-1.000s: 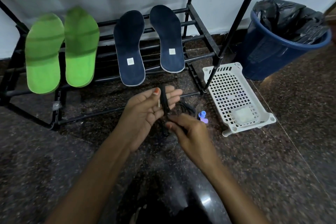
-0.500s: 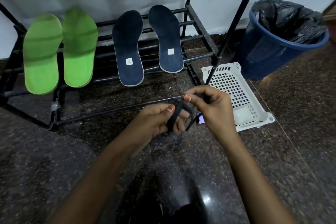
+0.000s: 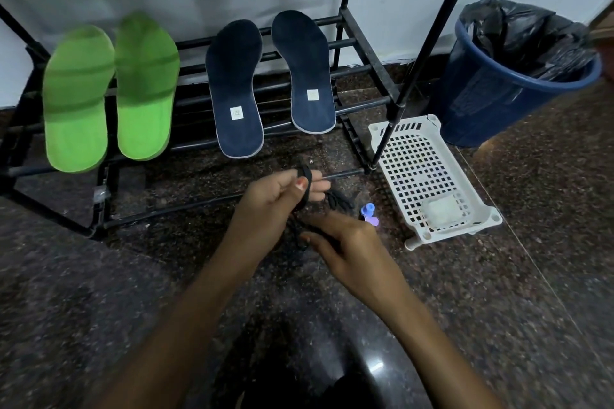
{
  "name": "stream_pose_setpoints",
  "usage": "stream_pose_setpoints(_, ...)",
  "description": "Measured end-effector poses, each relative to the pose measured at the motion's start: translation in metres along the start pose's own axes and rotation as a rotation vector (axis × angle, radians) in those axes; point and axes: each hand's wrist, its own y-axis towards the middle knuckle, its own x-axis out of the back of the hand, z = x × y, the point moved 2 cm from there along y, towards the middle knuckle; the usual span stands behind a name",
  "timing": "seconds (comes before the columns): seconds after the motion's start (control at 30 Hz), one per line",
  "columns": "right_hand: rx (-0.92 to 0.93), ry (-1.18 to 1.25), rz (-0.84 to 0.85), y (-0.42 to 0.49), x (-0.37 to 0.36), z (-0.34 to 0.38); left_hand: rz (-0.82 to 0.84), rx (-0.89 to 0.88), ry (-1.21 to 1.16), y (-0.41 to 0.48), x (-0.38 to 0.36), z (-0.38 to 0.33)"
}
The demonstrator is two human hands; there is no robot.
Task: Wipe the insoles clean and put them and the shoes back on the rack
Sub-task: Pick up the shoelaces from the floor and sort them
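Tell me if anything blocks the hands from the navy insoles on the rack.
Nothing visible does. Between the left hand, right hand and the navy insoles on the rack lie only floor and a low rack bar. Both hands, though, hold a black lace.

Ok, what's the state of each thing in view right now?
Green insoles, flat on the lower rack.
Navy insoles, flat on the same bars, labels up.
Left hand, holds a black lace looped round its fingers.
Right hand, pinches the lace's lower part.
White basket, on the floor.
Blue bin, upright, black liner in.
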Motion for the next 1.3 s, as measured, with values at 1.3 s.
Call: stream_pose_setpoints(1.3,0.048,-0.192,0.010,0.012,0.021,-0.008,0.066,0.026,0.237,0.001,-0.013,0.019)
